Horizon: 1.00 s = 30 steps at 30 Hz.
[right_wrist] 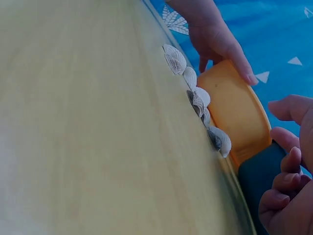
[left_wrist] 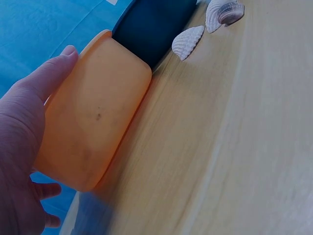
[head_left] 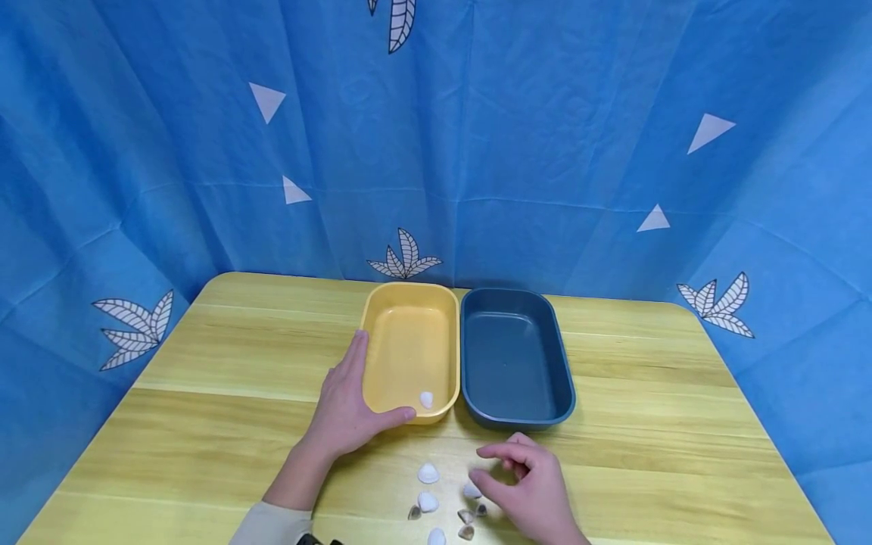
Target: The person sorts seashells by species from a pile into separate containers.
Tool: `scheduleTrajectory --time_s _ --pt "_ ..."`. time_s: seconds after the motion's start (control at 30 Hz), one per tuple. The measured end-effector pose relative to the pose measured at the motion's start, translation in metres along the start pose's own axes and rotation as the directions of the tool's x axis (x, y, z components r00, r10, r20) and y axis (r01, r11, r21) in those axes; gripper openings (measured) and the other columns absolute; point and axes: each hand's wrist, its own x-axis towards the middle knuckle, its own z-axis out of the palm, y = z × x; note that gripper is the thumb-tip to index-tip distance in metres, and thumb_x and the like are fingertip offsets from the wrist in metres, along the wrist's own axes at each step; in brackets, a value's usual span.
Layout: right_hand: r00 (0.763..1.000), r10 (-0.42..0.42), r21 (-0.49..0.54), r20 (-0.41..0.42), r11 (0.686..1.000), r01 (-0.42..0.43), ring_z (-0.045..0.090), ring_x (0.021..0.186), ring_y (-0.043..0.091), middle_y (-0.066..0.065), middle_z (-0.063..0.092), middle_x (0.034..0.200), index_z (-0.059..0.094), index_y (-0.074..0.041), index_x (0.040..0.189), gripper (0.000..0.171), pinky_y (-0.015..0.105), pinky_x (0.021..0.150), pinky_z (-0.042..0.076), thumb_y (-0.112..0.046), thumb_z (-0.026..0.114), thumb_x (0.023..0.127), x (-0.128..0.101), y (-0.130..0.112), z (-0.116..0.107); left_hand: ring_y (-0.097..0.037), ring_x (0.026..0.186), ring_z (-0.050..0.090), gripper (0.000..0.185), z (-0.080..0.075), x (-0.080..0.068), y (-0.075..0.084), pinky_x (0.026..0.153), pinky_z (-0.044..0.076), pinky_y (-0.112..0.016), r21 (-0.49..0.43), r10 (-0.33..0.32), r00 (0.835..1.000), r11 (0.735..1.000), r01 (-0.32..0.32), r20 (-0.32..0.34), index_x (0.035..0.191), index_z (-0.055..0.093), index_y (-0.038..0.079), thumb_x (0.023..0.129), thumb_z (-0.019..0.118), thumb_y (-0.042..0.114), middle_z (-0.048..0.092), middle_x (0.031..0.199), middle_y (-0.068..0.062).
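My left hand [head_left: 344, 412] rests at the near left corner of a yellow tray [head_left: 453, 344]. Its thumb lies at the front rim and its straight fingers run along the left side. One white seashell [head_left: 426, 400] sits inside that tray. My right hand [head_left: 534, 484] hovers over the table in front of the dark blue tray [head_left: 564, 363], thumb and index finger apart with nothing between them. Under its thumb shows a white ribbed seashell [head_left: 472, 490], and small brown seashells [head_left: 466, 516] lie close by. Another white seashell [head_left: 428, 474] lies between the hands.
The two trays stand side by side at the back of the wooden table [head_left: 668, 424]. More white seashells [head_left: 428, 502] and a brown one [head_left: 414, 513] lie near the front edge of the view. A blue patterned curtain [head_left: 518, 151] hangs behind the table.
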Motion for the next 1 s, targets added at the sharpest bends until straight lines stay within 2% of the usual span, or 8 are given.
scheduleTrajectory --time_s 0.37,0.67,1.0 --pt "0.993 0.114 -0.02 0.031 0.993 -0.114 0.046 0.061 0.015 0.001 0.049 0.067 0.079 -0.017 0.087 0.027 0.021 0.049 0.039 -0.004 0.091 0.067 -0.003 0.01 -0.004 -0.036 0.148 0.017 0.138 0.0 0.0 0.0 0.114 0.016 -0.06 0.002 0.001 1.0 1.0 0.0 -0.003 0.162 0.002 0.016 0.063 0.082 0.07 0.006 0.167 -0.006" --pt "0.971 0.22 -0.03 0.089 0.975 -0.218 0.048 0.065 0.015 0.002 0.05 0.069 0.079 -0.02 0.086 0.026 0.02 0.053 0.039 -0.005 0.091 0.068 -0.007 0.015 -0.008 -0.035 0.148 0.016 0.138 0.0 -0.001 0.001 0.114 0.016 -0.06 -0.001 -0.004 1.0 1.0 0.004 0.005 0.162 0.002 0.016 0.063 0.08 0.073 0.006 0.167 -0.005" --pt "0.985 0.117 -0.079 0.128 0.991 -0.107 0.049 0.061 0.015 -0.003 0.054 0.068 0.079 -0.022 0.087 0.026 0.021 0.051 0.043 -0.012 0.093 0.068 -0.01 0.022 -0.009 -0.035 0.148 0.017 0.139 0.0 -0.001 0.002 0.114 0.016 -0.061 -0.007 -0.01 1.0 1.0 0.01 0.005 0.162 0.002 0.017 0.063 0.079 0.075 0.007 0.167 -0.004"
